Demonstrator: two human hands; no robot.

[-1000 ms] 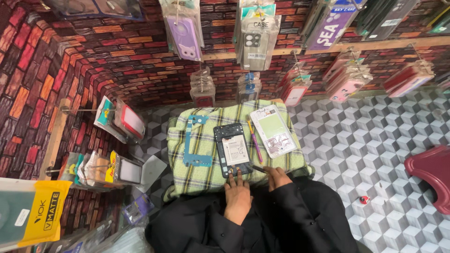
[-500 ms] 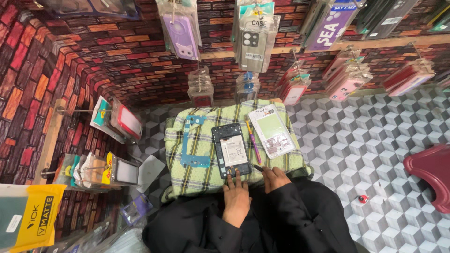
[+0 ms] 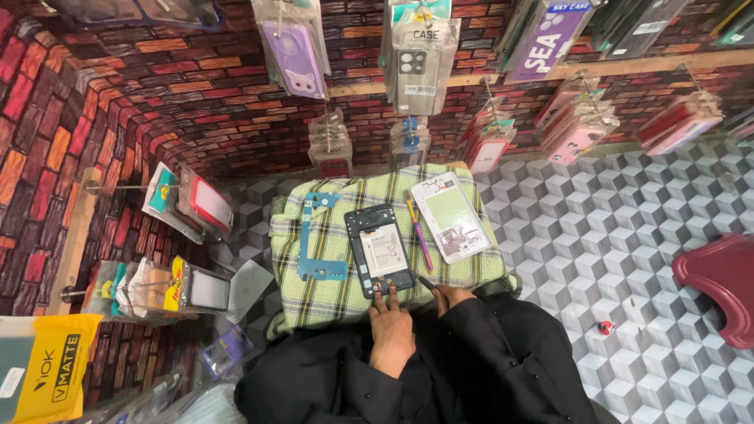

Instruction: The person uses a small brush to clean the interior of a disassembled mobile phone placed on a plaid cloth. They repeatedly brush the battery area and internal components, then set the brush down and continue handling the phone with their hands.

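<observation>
Left hand (image 3: 390,334) pins the opened phone (image 3: 380,250) with 2 fingers; right hand (image 3: 452,297), beside the phone, grasps a tool (image 3: 425,282); next needs steady probing.

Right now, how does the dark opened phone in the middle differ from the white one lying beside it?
The dark opened phone has a black frame; the white phone part has a pale frame with a greenish middle. The dark one lies under the left hand, whose fingertips touch its near end; the white one lies apart, untouched. The right hand holds a thin dark tool by the dark one. Both lie flat on the green checked cloth.
</observation>
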